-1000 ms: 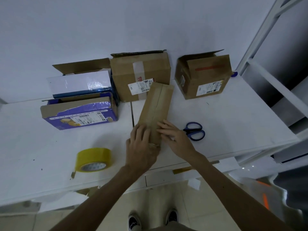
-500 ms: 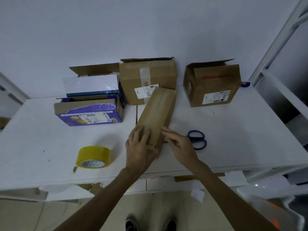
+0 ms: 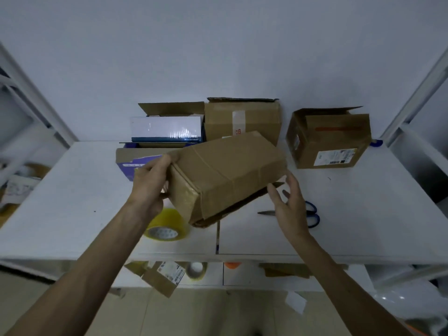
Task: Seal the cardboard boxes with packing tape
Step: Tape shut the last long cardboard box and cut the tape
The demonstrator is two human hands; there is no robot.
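A long brown cardboard box (image 3: pixel 228 175) with tape along its top seam hangs tilted above the white table (image 3: pixel 363 214). My left hand (image 3: pixel 150 183) grips its near left end, fingers curled over the top edge. My right hand (image 3: pixel 288 204) hovers just off the box's right lower edge, fingers spread and holding nothing. A yellow roll of packing tape (image 3: pixel 167 226) lies on the table under the box's near end, partly hidden by my left wrist.
Blue-handled scissors (image 3: pixel 311 215) lie behind my right hand. At the back stand an open brown box (image 3: pixel 244 117), another open box (image 3: pixel 332 139) to the right, and a purple box (image 3: pixel 128 161) under a white-and-blue one (image 3: pixel 167 129). Cardboard scraps and a tape roll (image 3: pixel 196 270) sit below the table.
The box has been lifted off the table and turned crosswise, held by my left hand. My right hand has come off it and opened. The camera has tipped up.
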